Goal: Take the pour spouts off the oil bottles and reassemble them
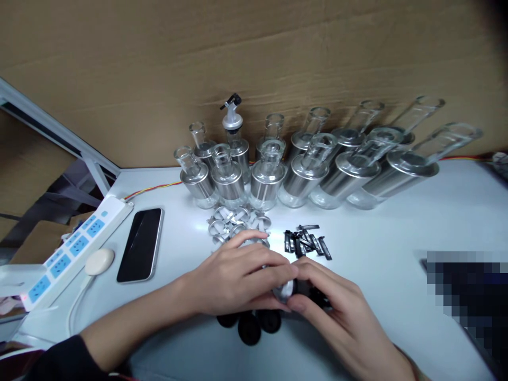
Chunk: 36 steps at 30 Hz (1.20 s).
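The silver pourer piece (286, 291) sat between the person's two hands, its smooth, rounded metal-looking end showing in the narrow gap where the fingertips met. The left hand (240, 278) was closed around it from the left, fingers bent over the top and thumb side tucked below. The right hand (343, 307) gripped from the other side, thumb and forefinger drawn close together about a dark part (304, 288) just beside the silver; from where I stood I couldn't tell whether the two were joined.

Just past the left fingers, and partly hidden by them, lay a heap of shiny silver caps (238, 218), round-rimmed and jumbled. Slim black strips (307, 242), glossy and straight-edged, were scattered just beyond the right fingertips. On the near side of the left fingers, matte black round pieces (250, 329) lay close together.

Farther beyond both hands stood two rows of clear glass bottles (266, 182), long-necked, with brushed metal sleeves around their bodies. One in the back row wore a silver pourer with a black tip (232, 119). Well left of the fingers, a flat, dark-screened phone (139, 246) rested on the smooth pale tabletop (392, 238).
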Motion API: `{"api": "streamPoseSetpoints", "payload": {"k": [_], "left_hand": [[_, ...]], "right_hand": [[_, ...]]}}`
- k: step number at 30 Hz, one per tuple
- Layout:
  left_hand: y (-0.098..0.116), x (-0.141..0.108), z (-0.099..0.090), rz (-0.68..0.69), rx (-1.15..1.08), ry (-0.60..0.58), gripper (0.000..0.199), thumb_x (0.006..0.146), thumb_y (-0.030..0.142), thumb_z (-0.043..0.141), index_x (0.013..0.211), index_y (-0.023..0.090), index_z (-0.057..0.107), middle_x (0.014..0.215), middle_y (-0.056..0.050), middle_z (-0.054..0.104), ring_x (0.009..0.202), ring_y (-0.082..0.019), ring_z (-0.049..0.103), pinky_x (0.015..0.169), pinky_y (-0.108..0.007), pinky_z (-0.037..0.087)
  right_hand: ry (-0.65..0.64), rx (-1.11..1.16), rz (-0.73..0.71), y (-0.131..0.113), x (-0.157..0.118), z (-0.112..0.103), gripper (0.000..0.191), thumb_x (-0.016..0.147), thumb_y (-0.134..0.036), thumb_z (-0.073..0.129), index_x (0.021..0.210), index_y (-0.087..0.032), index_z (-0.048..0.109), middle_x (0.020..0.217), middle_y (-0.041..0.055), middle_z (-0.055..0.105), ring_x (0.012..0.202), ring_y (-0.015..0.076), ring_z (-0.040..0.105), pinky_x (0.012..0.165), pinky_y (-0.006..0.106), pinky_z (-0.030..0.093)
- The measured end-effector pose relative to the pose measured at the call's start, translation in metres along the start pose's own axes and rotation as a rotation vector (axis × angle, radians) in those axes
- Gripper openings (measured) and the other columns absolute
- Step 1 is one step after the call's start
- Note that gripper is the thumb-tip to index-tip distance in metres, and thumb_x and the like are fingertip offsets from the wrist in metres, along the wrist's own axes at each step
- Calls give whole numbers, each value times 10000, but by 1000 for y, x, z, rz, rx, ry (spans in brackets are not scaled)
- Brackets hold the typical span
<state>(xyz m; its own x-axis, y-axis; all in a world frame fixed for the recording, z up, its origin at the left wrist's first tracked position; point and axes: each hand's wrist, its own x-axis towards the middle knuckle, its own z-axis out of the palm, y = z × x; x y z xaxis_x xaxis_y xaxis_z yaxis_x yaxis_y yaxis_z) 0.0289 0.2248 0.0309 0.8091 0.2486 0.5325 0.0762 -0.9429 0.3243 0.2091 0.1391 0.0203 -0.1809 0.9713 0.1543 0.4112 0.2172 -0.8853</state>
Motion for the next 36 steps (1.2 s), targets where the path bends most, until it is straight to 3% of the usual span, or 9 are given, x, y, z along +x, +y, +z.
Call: {"api": "streamPoseSetpoints", "payload": {"k": [7,11,16,20,26,29,32,36], "left_hand": [[-2,2,-8,40,82,-56,289,904,407,524,884,121,562,782,-21,675,711,-101,614,1019,-338,383],[-1,5,-12,55,-6,-71,265,896,387,545,809,137,546,753,-10,672,656,-89,597,1020,-335,385],[1,6,-11,-49,-323,-68,279,866,417,574,792,153,520,667,1,649,624,-89,611,962,-296,444],[0,4,-8,-107,-473,-50,298,829,427,617,767,154,516,665,1,638,586,-83,581,873,-277,492],[-3,0,-5,-211,-592,-61,345,756,463,684,738,157,525,646,10,602,585,-89,536,735,-253,499],[-3,-1,-6,-311,-699,-136,372,718,484,712,746,158,536,630,28,565,576,-83,518,668,-231,476],[-1,0,-9,-423,-785,-213,388,687,493,733,752,154,554,634,33,550,576,-79,509,588,-198,435],[2,0,-10,-501,-851,-255,381,687,476,734,736,151,544,599,52,513,518,-56,458,480,-158,363]], "right_hand": [[22,-14,-41,0,3,3,49,910,-238,508,879,-233,546,758,-13,588,722,116,593,633,191,473],[5,-55,-68,-7,5,1,108,886,-234,519,783,-208,537,694,-3,575,647,124,549,585,219,454],[88,-33,-91,-14,5,5,273,815,-276,544,582,-201,421,518,-34,435,486,99,425,464,210,376],[130,-18,-116,-16,4,11,273,794,-270,551,567,-199,417,499,-36,418,466,95,420,446,206,359],[182,-126,-274,-17,7,10,188,761,-179,578,636,-205,439,528,-32,451,486,101,434,489,232,378],[150,-240,-410,-12,3,8,99,754,-149,603,762,-201,519,556,-22,503,504,112,442,520,262,381],[114,-342,-496,-6,-2,6,147,767,-176,620,898,-205,560,584,-20,536,523,127,472,565,293,393],[41,-420,-574,-3,-1,-1,131,765,-184,629,884,-199,577,585,-25,554,519,123,482,573,297,399]]}}
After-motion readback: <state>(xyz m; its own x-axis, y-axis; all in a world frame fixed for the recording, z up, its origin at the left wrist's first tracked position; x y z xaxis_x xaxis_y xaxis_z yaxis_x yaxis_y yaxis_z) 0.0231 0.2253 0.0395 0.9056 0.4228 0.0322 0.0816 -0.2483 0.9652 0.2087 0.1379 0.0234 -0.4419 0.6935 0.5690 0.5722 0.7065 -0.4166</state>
